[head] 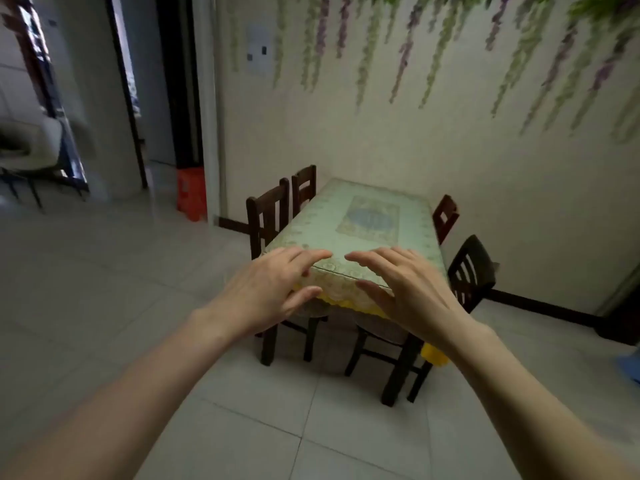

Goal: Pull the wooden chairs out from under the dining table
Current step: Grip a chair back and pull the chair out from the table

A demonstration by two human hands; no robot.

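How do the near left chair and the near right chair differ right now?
The near left chair stands on the table's left side and has a brown, straight-topped back. The near right chair stands on the right side, looks darker, and has a rounded back. Both are pushed in, and neither hand touches them.

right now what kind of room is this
Most likely a home dining corner: a dining table under a patterned cloth, wooden chairs tucked along its sides, and a tiled floor leading to a doorway.
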